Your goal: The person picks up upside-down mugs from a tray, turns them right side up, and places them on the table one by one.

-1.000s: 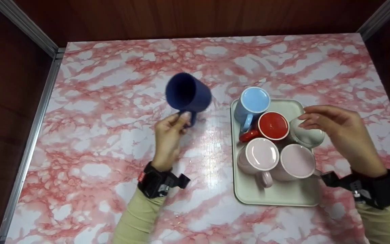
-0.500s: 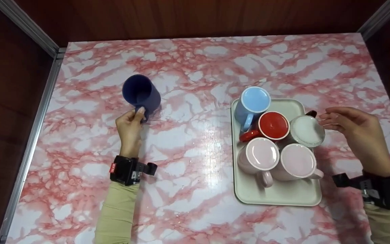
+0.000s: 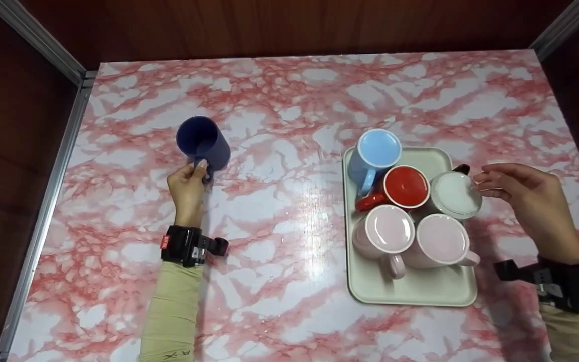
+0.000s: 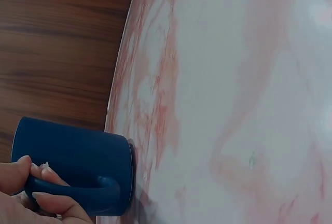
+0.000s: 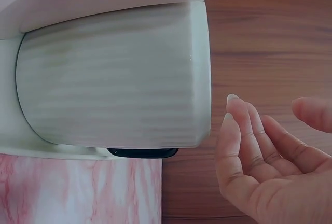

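Observation:
On the left of the table in the head view is a dark blue mug [image 3: 211, 151], its mouth up. My left hand [image 3: 187, 193] grips it by the handle, with the thumb on top. In the left wrist view the mug's base [image 4: 129, 177] meets or nearly meets the tabletop. Beside the tray, my right hand [image 3: 533, 201] hovers with loosely bent fingers and nothing in them. Closest to it is a white ribbed mug [image 3: 455, 196], upside down, with a dark handle [image 3: 463, 169]. The right wrist view shows a gap between the fingertips [image 5: 228, 123] and that mug.
A cream tray [image 3: 410, 294] stands right of centre. Also upside down on it are a light blue mug [image 3: 379, 148], a red mug [image 3: 406, 187], a pink mug [image 3: 390, 229] and another pink mug [image 3: 442, 239]. Dark wood panels [image 3: 289, 27] border the pink marbled table [image 3: 279, 226].
My left hand has carried the dark blue mug leftward, then slightly nearer and down. My right hand has drawn back rightward from over the white mug. The mugs on the tray have stayed put.

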Demonstrator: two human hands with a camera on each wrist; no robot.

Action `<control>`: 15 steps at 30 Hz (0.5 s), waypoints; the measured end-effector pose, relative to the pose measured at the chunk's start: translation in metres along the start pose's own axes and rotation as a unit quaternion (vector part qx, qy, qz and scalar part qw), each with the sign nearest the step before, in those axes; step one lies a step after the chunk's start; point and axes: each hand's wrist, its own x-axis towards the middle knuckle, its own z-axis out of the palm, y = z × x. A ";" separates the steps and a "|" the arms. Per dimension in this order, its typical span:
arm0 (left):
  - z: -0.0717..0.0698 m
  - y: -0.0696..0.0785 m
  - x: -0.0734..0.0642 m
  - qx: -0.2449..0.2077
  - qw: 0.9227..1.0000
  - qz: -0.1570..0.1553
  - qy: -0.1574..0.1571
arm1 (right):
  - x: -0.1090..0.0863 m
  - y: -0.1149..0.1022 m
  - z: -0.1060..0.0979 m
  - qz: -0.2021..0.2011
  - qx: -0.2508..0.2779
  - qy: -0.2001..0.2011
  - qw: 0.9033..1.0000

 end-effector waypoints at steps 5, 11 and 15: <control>0.002 -0.001 0.001 -0.012 1.000 -0.008 0.002 | 0.000 0.000 0.000 0.002 0.011 -0.006 1.000; 0.006 0.000 0.001 -0.017 1.000 -0.014 -0.012 | 0.001 0.000 0.000 0.005 0.004 -0.004 1.000; 0.007 0.001 0.001 -0.006 1.000 -0.009 -0.016 | 0.001 0.001 0.000 0.005 0.011 -0.005 1.000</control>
